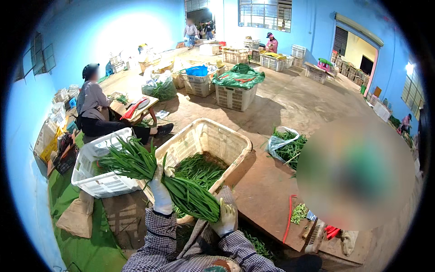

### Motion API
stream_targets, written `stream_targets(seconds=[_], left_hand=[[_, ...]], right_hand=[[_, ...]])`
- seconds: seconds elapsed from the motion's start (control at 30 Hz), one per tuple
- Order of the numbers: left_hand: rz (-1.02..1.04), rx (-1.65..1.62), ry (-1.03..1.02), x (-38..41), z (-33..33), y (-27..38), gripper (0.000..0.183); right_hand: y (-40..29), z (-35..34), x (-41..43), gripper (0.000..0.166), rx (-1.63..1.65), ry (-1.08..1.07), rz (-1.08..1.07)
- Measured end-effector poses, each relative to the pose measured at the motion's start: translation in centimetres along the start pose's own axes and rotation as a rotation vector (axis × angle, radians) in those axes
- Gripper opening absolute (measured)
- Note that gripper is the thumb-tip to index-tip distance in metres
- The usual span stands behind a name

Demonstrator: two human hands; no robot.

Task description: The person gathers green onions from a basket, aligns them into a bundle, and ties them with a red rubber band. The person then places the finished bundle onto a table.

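My left hand (161,193), in a pale glove, is closed around the middle of a thick bunch of long flat green leaves (192,197), which look like garlic chives. One end fans out to the upper left; the other reaches down to my right hand (225,217). That hand, also gloved, is cupped against the bunch's lower right end. Under the bunch stands a large cream plastic crate (222,134) with loose green leaves (200,170) on its bottom. The fanned leaves overhang a white plastic crate (108,187) on the left, hiding part of it.
Right of the crate lies a brown board (261,204) with a red strip (290,217) and cut green pieces (299,213). A bag of greens (285,144) stands beyond it. A seated person (93,98) works at a low table (134,105). A blurred patch hides the right side.
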State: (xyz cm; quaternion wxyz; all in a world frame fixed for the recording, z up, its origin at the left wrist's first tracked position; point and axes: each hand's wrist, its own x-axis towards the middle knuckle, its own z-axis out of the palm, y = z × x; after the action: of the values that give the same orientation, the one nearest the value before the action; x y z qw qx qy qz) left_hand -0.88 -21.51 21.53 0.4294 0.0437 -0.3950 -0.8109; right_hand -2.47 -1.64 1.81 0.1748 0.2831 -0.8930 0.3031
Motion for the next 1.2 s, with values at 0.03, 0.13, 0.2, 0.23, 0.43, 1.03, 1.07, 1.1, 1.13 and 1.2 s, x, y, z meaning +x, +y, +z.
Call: stream_targets(seconds=[0.03,0.13,0.2,0.23,0.43,1.03,1.07,1.1,1.13,1.2], left_hand=[[-0.017,-0.005,0.049,-0.1,-0.3,0.2,0.011],[-0.003,-0.013,0.072,-0.2,-0.6,0.9,0.012],[-0.003,-0.066,0.025,-0.3,0.0,1.4,0.013],[-0.009,-0.097,0.031,-0.3,0.4,1.7,0.015],[-0.085,-0.104,-0.082,1.1,1.9,0.9,0.021],[-0.034,1.172,-0.262,3.7,-5.0,-13.5,0.057],[-0.248,1.053,-0.491,1.6,-5.7,-11.8,0.045],[-0.499,0.894,-0.700,-1.1,-6.4,-9.8,0.034],[-0.339,0.961,-1.285,-4.1,-6.6,-9.0,0.024],[-1.265,0.618,-1.232,-11.4,-6.7,-9.2,0.031]], right_hand=[[0.7,-0.1,0.3,0.110,0.001,-0.014,-0.006],[2.7,-1.2,1.7,0.107,0.036,0.073,-0.144],[3.2,-2.6,2.7,0.103,0.122,0.081,-0.185],[3.2,-3.5,3.1,0.104,0.119,0.106,-0.193],[3.9,-8.9,5.5,0.074,0.057,0.106,-0.219],[11.0,-7.5,-2.1,0.030,1.364,-0.920,1.027],[11.3,-6.8,-2.4,0.027,1.335,-0.928,1.000],[11.4,-6.5,-2.7,0.026,1.284,-0.904,0.996],[11.2,-6.2,-2.6,0.025,1.237,-0.897,0.975],[10.3,-6.7,-2.2,0.039,1.024,-0.813,0.878]])
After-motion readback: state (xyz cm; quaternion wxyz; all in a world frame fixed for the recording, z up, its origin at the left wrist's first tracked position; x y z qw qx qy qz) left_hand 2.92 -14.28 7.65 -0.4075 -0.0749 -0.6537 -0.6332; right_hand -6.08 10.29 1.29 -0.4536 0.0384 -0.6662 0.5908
